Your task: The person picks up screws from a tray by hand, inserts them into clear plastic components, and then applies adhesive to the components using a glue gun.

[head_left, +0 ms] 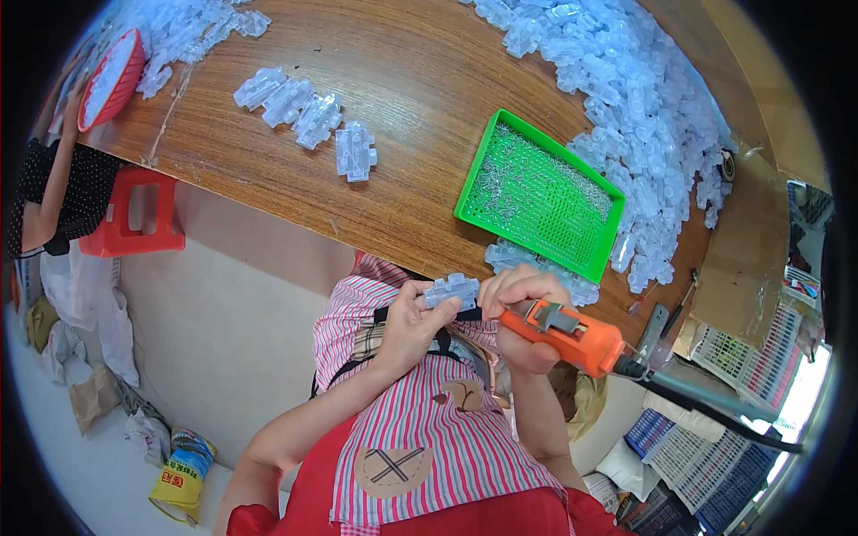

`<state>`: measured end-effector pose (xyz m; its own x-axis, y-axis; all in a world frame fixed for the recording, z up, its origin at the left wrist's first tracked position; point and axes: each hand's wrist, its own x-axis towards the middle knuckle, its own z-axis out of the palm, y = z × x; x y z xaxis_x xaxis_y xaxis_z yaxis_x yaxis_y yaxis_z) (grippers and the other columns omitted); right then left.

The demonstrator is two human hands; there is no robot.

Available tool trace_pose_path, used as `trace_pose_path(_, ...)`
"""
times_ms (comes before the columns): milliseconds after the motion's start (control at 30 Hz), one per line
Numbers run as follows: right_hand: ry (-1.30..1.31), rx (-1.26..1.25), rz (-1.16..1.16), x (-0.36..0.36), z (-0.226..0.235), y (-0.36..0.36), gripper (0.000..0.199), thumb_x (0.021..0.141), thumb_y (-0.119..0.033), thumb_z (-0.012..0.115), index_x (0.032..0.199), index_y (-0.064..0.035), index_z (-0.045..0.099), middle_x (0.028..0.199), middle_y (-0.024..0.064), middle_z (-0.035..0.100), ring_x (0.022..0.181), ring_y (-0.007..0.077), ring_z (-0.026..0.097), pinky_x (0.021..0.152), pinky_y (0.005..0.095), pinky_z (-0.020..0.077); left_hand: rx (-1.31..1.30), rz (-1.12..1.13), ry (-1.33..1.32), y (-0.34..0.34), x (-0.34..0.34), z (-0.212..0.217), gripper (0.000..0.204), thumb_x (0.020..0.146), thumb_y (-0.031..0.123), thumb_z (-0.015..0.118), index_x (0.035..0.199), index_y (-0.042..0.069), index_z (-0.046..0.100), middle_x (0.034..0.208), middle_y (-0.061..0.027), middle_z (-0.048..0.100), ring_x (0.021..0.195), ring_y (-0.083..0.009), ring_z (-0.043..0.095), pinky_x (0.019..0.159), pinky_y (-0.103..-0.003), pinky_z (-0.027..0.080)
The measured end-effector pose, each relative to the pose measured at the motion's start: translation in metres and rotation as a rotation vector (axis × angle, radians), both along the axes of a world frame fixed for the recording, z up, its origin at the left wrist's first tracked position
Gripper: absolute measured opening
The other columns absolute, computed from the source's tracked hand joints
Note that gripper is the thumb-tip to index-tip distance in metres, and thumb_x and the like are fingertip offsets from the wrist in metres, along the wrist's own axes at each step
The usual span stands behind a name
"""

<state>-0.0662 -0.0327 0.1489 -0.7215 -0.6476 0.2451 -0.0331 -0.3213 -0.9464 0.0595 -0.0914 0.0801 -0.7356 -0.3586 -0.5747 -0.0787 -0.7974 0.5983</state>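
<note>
My left hand (414,323) pinches a clear plastic part (451,291) in front of my apron, just off the table's near edge. In my right hand (529,299) is an orange electric screwdriver (572,338), with its black cable running off to the lower right. Its tip points toward the plastic part; my fingers hide whether the two touch. Beyond my right hand, a green tray (465,192) of small silver screws rests on the wooden table. Several similar clear parts (356,152) lie in a slanting row left of the tray.
A large heap of clear parts (626,116) covers the table's right side. Another heap (192,31) lies far left, where a person's hands hold a red basket (134,76). A red stool (143,210) stands below. Plastic crates (697,464) are at lower right.
</note>
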Motion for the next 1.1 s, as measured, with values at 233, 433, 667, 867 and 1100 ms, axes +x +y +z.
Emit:
trace_pose_path(233,0.189,0.078,0.042,-0.001,0.002,-0.001,0.078,0.073,-0.071,0.055,0.090,0.0047,0.053,0.065,0.0066,0.051,0.052,0.0154,0.050,0.047,0.0275,0.0419,0.025,0.042,-0.009,-0.003,-0.002,0.005,0.032,0.085,0.002,0.063,0.106,-0.003,0.041,0.099,-0.0138,0.062,0.086,-0.0130,0.062,0.076,-0.025,0.052)
trace_pose_path(433,-0.099,0.097,0.007,-0.004,0.006,0.006,0.089,0.065,-0.080,0.053,0.095,0.0037,0.052,0.063,0.0064,0.048,0.049,0.0152,0.048,0.045,0.0294,0.0401,0.036,-0.019,-0.077,-0.007,-0.006,0.007,0.032,0.086,0.004,0.062,0.108,-0.001,0.038,0.102,-0.0144,0.062,0.090,-0.0151,0.062,0.080,-0.027,0.053)
trace_pose_path(667,-0.142,-0.176,0.015,-0.017,0.030,0.015,0.093,0.063,-0.080,0.055,0.100,0.0052,0.052,0.069,0.0087,0.051,0.056,0.0172,0.052,0.053,0.0312,0.0437,0.005,-0.036,-0.059,-0.007,-0.001,0.005,0.031,0.085,0.005,0.063,0.107,0.002,0.042,0.102,-0.0095,0.061,0.089,-0.0140,0.062,0.079,-0.027,0.053)
trace_pose_path(867,-0.130,-0.196,-0.004,-0.009,0.024,0.011,0.091,0.065,-0.078,0.056,0.100,0.0057,0.051,0.067,0.0072,0.049,0.054,0.0157,0.050,0.050,0.0293,0.0422,0.088,-0.083,-0.092,-0.008,-0.007,0.017,0.040,0.080,0.003,0.068,0.111,-0.003,0.043,0.103,-0.0099,0.058,0.090,-0.0126,0.059,0.079,-0.025,0.050)
trace_pose_path(1100,-0.106,-0.173,-0.025,-0.005,0.015,0.008,0.087,0.067,-0.075,0.055,0.100,0.0057,0.051,0.066,0.0063,0.049,0.053,0.0148,0.050,0.048,0.0285,0.0434,0.074,-0.059,-0.094,-0.006,-0.009,0.008,0.039,0.079,0.003,0.070,0.105,-0.003,0.043,0.095,-0.0110,0.061,0.086,-0.0134,0.061,0.078,-0.024,0.050)
